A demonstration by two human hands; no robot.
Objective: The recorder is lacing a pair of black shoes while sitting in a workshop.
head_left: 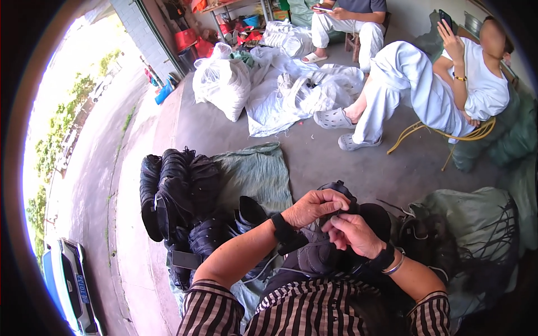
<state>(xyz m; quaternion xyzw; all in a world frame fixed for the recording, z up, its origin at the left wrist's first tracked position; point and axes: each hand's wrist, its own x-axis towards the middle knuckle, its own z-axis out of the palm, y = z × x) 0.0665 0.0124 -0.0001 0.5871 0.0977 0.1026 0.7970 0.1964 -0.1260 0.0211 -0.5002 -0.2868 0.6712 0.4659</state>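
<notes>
While both hands pinch it — black shoe upper (322,246) on lap | L hand (314,207) above, R hand (354,232) beside.

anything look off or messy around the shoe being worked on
Nothing looks damaged. Both hands, left hand and right hand, pinch at a dark shoe upper on the lap. Finished uppers lie in a loose heap on a green sack.

1. A grey concrete floor (235,126) runs from the shaded work area out to a sunlit road (89,140).
2. A grey brick wall (143,31) stands at the opening.
3. White sacks (224,81) lie on the floor.
4. A yellow wire chair (448,134) stands at right.
5. Daylight floods in from the left.
</notes>
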